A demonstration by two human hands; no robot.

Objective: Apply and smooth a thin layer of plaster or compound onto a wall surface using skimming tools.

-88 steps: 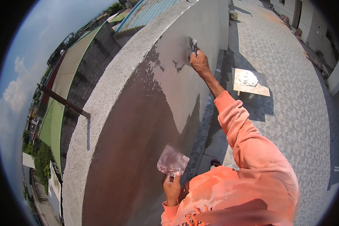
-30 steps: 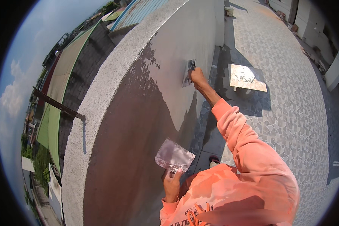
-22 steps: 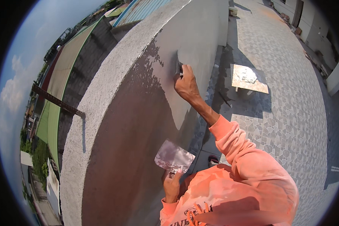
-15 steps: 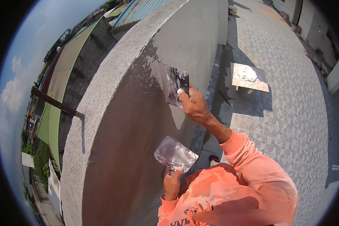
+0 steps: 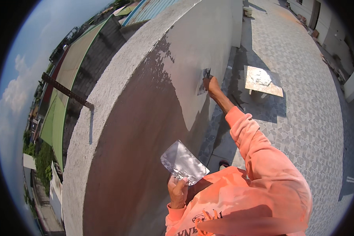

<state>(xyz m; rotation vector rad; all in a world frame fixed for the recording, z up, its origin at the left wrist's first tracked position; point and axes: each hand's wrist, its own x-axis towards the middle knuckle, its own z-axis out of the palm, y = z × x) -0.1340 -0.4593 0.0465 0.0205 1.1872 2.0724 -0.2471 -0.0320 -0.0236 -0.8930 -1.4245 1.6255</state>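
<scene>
My right hand [image 5: 211,84] grips a dark metal putty blade [image 5: 203,88] that lies against the curved plastered wall [image 5: 126,149], in its pale grey coated area. Lower down, my left hand [image 5: 177,190] grips a wide, shiny metal scraper plate [image 5: 181,159], flat face up, with smears near its lower edge. The wall's coat ends in a ragged edge against darker, browner plaster to its left. To the right of my right hand, a square board [image 5: 251,76] carrying a white lump of paste [image 5: 264,78] rests on a low support.
The rough wall top [image 5: 82,161] has a rusty metal bar [image 5: 67,90] jutting from it, with roofs [image 5: 59,133] beyond. Patterned paving [image 5: 306,129] runs along the right, with a bucket [image 5: 247,11] far back and a building [image 5: 322,23] at the far right. My shoe shows below.
My right hand and blade have gone from lower and nearer, the blade's face turned up, to farther right and up, against the wall. The left hand's plate has tilted slightly.
</scene>
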